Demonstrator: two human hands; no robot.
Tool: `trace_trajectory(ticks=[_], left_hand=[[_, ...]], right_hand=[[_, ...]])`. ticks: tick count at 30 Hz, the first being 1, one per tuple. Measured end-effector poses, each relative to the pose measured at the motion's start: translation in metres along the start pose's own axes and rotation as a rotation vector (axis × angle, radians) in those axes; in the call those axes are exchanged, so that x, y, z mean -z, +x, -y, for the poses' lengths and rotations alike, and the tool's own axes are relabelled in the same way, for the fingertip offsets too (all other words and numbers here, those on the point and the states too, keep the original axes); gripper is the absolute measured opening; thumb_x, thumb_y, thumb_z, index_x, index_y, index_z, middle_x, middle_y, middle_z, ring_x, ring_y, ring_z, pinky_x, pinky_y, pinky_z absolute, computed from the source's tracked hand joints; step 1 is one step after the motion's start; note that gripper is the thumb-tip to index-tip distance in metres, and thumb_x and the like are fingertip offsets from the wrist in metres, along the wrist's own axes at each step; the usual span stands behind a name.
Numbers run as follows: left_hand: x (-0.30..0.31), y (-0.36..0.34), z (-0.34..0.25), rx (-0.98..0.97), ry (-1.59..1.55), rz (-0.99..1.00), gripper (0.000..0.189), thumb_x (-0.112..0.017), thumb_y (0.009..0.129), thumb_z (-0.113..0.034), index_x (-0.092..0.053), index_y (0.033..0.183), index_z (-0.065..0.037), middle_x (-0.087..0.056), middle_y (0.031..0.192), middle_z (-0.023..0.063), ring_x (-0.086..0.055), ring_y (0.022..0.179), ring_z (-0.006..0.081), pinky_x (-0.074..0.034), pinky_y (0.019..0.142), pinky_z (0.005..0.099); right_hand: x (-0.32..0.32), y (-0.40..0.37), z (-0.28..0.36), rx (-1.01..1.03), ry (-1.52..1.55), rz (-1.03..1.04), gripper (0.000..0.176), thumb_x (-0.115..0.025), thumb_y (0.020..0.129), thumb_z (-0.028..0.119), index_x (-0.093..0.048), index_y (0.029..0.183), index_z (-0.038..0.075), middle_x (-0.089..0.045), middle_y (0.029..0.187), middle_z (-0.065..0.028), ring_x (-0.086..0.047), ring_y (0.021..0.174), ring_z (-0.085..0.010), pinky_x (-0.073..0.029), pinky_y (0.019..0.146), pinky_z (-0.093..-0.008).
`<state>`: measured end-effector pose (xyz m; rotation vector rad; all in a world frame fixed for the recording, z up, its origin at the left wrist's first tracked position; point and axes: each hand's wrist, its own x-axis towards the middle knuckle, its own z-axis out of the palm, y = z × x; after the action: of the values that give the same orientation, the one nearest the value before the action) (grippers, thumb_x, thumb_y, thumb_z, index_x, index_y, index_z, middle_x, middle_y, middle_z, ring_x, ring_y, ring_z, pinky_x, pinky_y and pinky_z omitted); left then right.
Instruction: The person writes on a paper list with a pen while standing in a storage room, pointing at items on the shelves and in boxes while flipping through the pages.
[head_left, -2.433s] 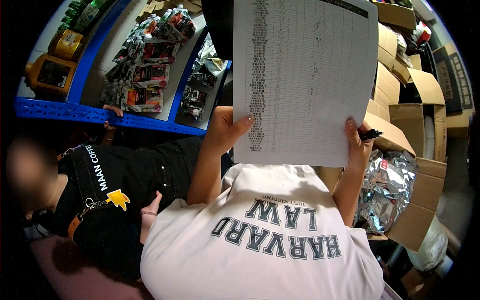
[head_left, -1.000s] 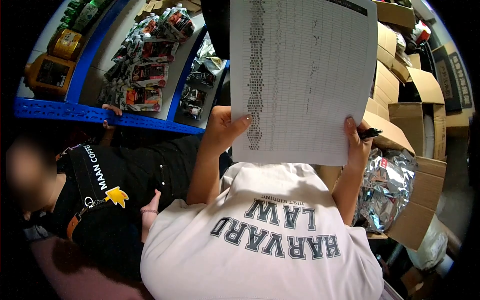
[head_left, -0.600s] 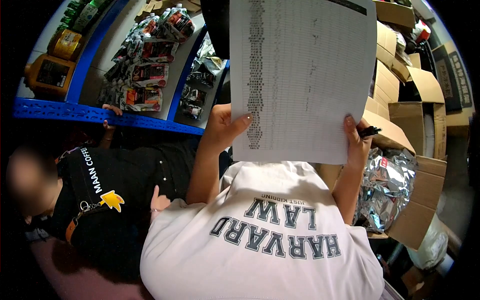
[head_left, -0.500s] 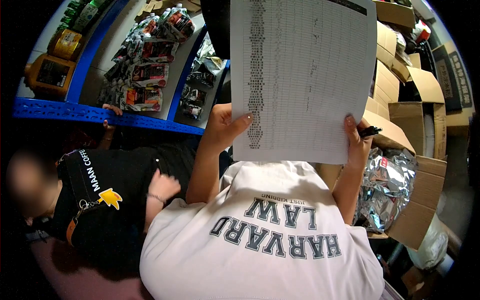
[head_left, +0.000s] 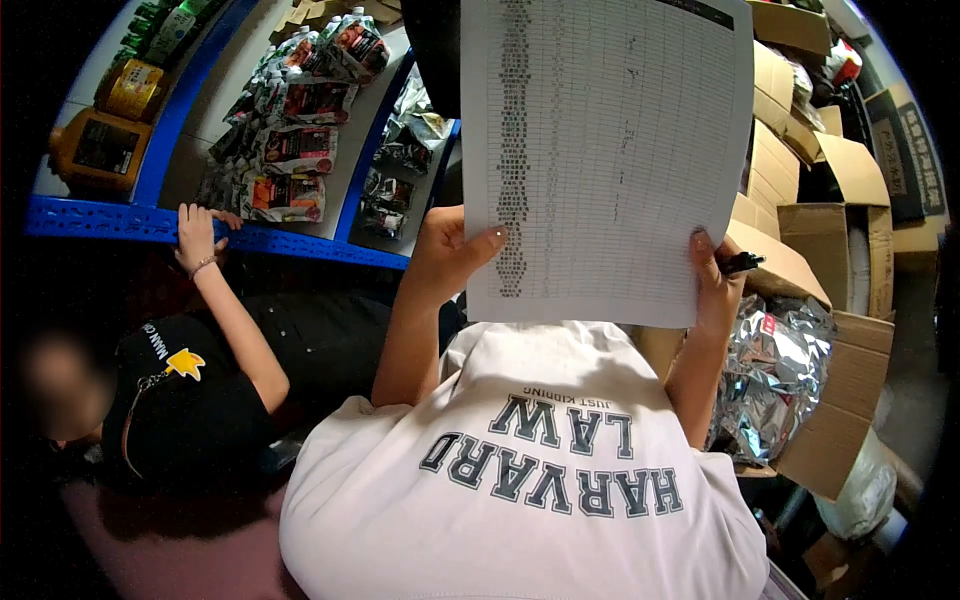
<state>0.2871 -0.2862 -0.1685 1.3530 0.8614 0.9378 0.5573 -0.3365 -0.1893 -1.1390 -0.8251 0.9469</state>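
Observation:
A printed list (head_left: pixel 600 180), a white sheet with a table of rows and some handwritten marks, stands upright before my chest. My left hand (head_left: pixel 455 255) grips its lower left side, thumb on the front face. At the lower right edge, my right hand (head_left: pixel 715 275) pinches the sheet, thumb in front, and also holds a black pen (head_left: pixel 742 262) that pokes out to the right. The fingers behind the paper are hidden. The sheet's top runs out of view.
Blue shelving (head_left: pixel 285 245) at left carries printed pouches (head_left: pixel 295 150), dark packets (head_left: pixel 385 205) and bottles (head_left: pixel 95 150). A co-worker in black (head_left: pixel 200 420) stands close on my left, a hand (head_left: pixel 197 235) on the shelf edge. Open cardboard boxes (head_left: pixel 840 400) and silver foil packs (head_left: pixel 770 370) are at right.
The co-worker's arm has risen from beside the body to the blue shelf edge, and their body has shifted slightly. My hands and the list stay nearly still.

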Motion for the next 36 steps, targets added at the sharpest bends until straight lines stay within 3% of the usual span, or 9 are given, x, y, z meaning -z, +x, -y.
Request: trace_trajectory(ticks=[3, 6, 9, 12, 36], left_hand=[[-0.004, -0.001, -0.002, -0.011, -0.031, 0.004, 0.021, -0.056, 0.070, -0.014, -0.058, 0.076, 0.005, -0.059, 0.076, 0.0116, -0.055, 0.060, 0.0134, -0.045, 0.055, 0.0282], [-0.005, -0.001, -0.004, -0.006, -0.016, -0.012, 0.021, -0.056, 0.070, -0.014, -0.057, 0.076, 0.006, -0.059, 0.076, 0.0119, -0.055, 0.060, 0.0136, -0.045, 0.055, 0.0279], [-0.007, -0.002, -0.001, -0.062, -0.023, -0.031, 0.021, -0.052, 0.078, -0.016, -0.056, 0.070, 0.003, -0.051, 0.058, 0.0002, -0.040, 0.050, 0.0025, -0.032, 0.045, 0.0193], [-0.007, -0.002, -0.002, -0.064, -0.050, -0.042, 0.022, -0.051, 0.079, -0.016, -0.056, 0.069, 0.002, -0.050, 0.057, -0.0006, -0.039, 0.049, 0.0021, -0.030, 0.043, 0.0186], [0.008, 0.001, -0.005, -0.088, -0.103, 0.006, 0.020, -0.050, 0.078, -0.015, -0.057, 0.075, 0.004, -0.053, 0.062, 0.0018, -0.044, 0.053, 0.0031, -0.034, 0.046, 0.0183]], right_hand=[[0.002, -0.001, 0.000, 0.016, -0.005, 0.010, 0.024, -0.063, 0.072, 0.017, -0.060, 0.083, -0.003, -0.057, 0.068, -0.0040, -0.049, 0.058, -0.0081, -0.038, 0.054, -0.0195], [0.004, -0.002, 0.001, -0.037, -0.026, 0.042, 0.029, -0.062, 0.072, 0.021, -0.057, 0.087, -0.004, -0.056, 0.074, -0.0033, -0.047, 0.065, -0.0077, -0.036, 0.062, -0.0192], [0.002, -0.002, 0.001, -0.038, -0.009, 0.048, 0.028, -0.062, 0.072, 0.020, -0.057, 0.087, -0.004, -0.056, 0.074, -0.0033, -0.047, 0.065, -0.0078, -0.036, 0.062, -0.0191], [0.001, -0.001, 0.000, -0.032, -0.012, 0.041, 0.027, -0.062, 0.072, 0.018, -0.057, 0.087, -0.004, -0.056, 0.074, -0.0034, -0.048, 0.065, -0.0078, -0.037, 0.062, -0.0190], [-0.016, 0.001, 0.005, 0.014, 0.002, -0.003, 0.023, -0.063, 0.072, 0.017, -0.059, 0.083, -0.003, -0.057, 0.068, -0.0023, -0.047, 0.059, -0.0075, -0.037, 0.055, -0.0190]])
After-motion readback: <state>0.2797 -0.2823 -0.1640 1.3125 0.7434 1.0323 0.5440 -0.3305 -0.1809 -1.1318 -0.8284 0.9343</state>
